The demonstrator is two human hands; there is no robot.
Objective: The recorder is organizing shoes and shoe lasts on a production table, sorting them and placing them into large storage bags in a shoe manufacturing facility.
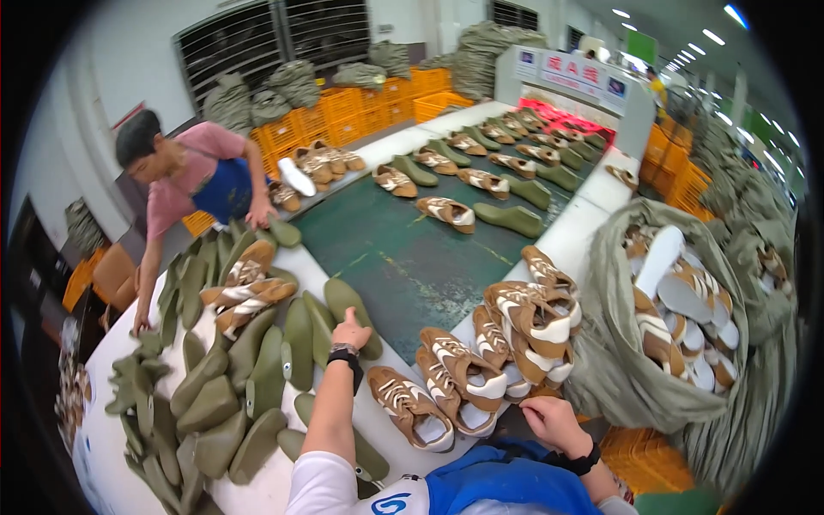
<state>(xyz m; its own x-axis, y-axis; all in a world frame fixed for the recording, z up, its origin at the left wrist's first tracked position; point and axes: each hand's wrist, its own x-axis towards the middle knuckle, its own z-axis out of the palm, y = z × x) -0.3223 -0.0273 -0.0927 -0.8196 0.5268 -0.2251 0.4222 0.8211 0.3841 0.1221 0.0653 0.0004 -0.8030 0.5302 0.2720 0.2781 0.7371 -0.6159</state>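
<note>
Left hand (348, 330): laid over the near end of a green last (336, 296), index finger pointing forward along it and thumb out to the right. The fingers touch the last; whether they grip it cannot be told. The last extends forward and slightly left of the hand, its long axis slanting from far left to near right, roughly parallel to the adjacent edge of the belt (378, 283), which lies just to its right. The left hand is clearly the nearer of the two to this last.

Right hand (558, 426): closed into a loose fist, with nothing seen in it, just on the near side of the shoe stack (528, 330); contact with the stack cannot be judged. The last lies well to its left, beyond several shoes.

Left of the left hand, a heap of lasts (215, 408) covers much of the white table (275, 476), with a few brown shoes (249, 292) lying on it. To the right of the right hand stands a grey-green sack (605, 360) of shoes. On the belt, shoes and lasts lie in rows. Far left, a co-worker (206, 167) reaches into the heap.
</note>
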